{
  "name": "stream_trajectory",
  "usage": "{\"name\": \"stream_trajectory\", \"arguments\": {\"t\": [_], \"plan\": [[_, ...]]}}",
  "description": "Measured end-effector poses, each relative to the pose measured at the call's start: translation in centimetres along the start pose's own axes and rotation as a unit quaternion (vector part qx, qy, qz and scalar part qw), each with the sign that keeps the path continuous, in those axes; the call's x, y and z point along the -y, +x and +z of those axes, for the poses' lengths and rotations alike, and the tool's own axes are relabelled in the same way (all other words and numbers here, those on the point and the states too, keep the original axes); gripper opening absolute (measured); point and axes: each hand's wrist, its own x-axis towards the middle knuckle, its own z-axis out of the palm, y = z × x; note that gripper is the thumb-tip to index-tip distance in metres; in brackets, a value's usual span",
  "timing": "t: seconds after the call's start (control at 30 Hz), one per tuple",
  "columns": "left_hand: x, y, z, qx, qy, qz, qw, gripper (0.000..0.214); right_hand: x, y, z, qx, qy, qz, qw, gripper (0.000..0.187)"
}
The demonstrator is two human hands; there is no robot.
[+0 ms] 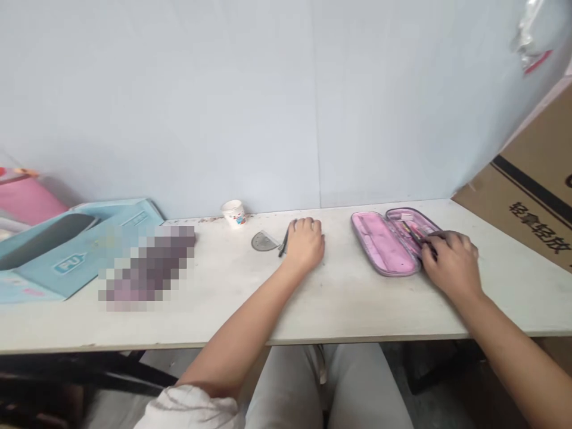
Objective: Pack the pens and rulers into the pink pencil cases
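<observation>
An open pink pencil case [383, 243] lies on the white table [339, 298], right of centre, with pens in its right half. My right hand [451, 262] rests on that right half, fingers curled on a dark pen [417, 239] inside it. My left hand [306, 243] lies closed on the table at the centre, its fingers over a dark pen [283, 245] that sticks out on its left. A grey protractor [264, 241] lies flat just left of that pen.
A small paper cup [234, 213] stands by the wall. A light blue box [67, 250] sits at the left, with a blurred patch beside it. A brown cardboard box [531, 190] leans in at the right. My legs show under the table's front edge.
</observation>
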Motion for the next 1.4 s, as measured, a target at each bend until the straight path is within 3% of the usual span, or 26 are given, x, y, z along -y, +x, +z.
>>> {"name": "stream_trajectory", "arguments": {"t": [0.13,0.3,0.37,0.43,0.53,0.67,0.73,0.77,0.9,1.03,1.2,1.3,1.4], "plan": [[5.3,-3.2,0.0,0.016,0.111,-0.081,0.99,0.039,3.2,0.6,-0.2,0.007,0.01,-0.092,0.996,0.024],[7.3,-5.2,1.1,0.089,0.108,-0.109,0.984,0.039,10.8,2.3,-0.2,0.018,0.084,-0.158,0.984,0.025],[7.3,-5.1,1.1,0.064,0.042,-0.124,0.989,0.037,14.0,2.7,0.0,0.032,0.138,-0.161,0.977,0.025],[7.1,-4.8,0.8,0.041,-0.096,-0.168,0.98,0.038,16.8,2.9,0.4,0.054,0.204,-0.155,0.965,0.025],[6.2,-4.6,0.4,0.064,-0.298,-0.19,0.933,0.043,20.1,2.9,0.8,0.092,0.319,-0.101,0.938,0.029],[4.6,-5.1,0.4,0.102,-0.487,-0.12,0.859,0.044,21.7,2.8,0.8,0.134,0.431,-0.008,0.892,0.034],[3.6,-5.2,0.3,0.117,-0.552,-0.083,0.821,0.042,21.2,2.7,0.4,0.144,0.453,0.013,0.88,0.034],[3.1,-5.1,0.3,0.123,-0.557,-0.062,0.819,0.04,20.7,2.7,0.2,0.143,0.456,0.017,0.878,0.033],[-0.1,-3.5,-0.2,0.142,-0.464,0.055,0.872,0.029,17.4,3.0,-0.4,0.1,0.423,-0.005,0.901,0.031],[-4.8,-1.4,-0.5,0.157,-0.314,0.133,0.927,0.029,11.9,3.5,-0.4,0.055,0.336,-0.01,0.94,0.032],[-10.4,1.5,0.2,0.158,-0.292,0.17,0.928,0.036,4.0,3.0,0.0,0.014,0.11,0.072,0.991,0.034],[-12.8,3.1,1.5,0.183,-0.279,0.175,0.926,0.043,1.2,2.0,0.3,0.041,0.012,0.146,0.988,0.037],[-14.3,4.1,3.0,0.208,-0.245,0.17,0.932,0.051,0.4,1.4,0.5,0.096,-0.005,0.178,0.979,0.035]]}}
